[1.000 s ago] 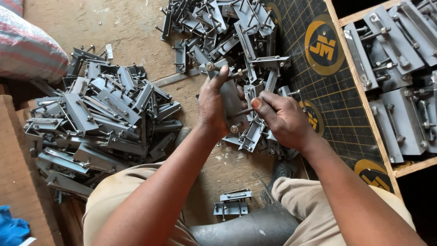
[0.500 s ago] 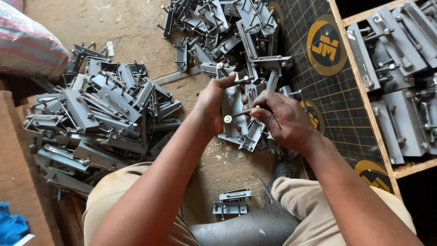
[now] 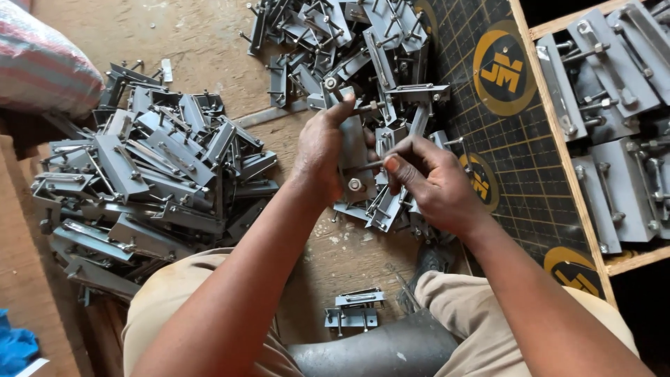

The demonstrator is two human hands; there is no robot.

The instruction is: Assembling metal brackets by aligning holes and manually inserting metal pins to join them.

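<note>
Two hands: both meet over one grey metal bracket (image 3: pixel 357 164), raised just above the floor between the two heaps.
Left hand (image 3: pixel 322 157): fingers wrapped shut around the bracket's flat plate, index fingertip hooked over its top edge; thumb side hidden, grip reads as firm.
Right hand (image 3: pixel 429 185): thumb and forefinger pinched closed on a thin metal pin (image 3: pixel 366 165), its free end pointing left into the bracket, just beside the left palm.
Bracket: upright in the left fingers; a round bolt head (image 3: pixel 354 184) shows on its face just below the pin.
Change since half a second ago: the pin now lies level across the bracket face, and the left index has crept higher over the top edge; the hands themselves have barely shifted.
Reading: fitting the pin looks under way, not finished; I cannot tell if its tip is seated.
Beyond the fingertips: loose heap of like brackets (image 3: pixel 349 49), some touching the right knuckles.
Left of the left wrist: larger stacked pile of brackets (image 3: pixel 146 174), well apart from the fingers.
Under the forearms: one small bracket (image 3: pixel 354 308) lying flat near the knees.
Right of the right hand: dark gridded mat (image 3: pixel 523 153), then a wooden tray (image 3: pixel 555 132) of grey parts.
</note>
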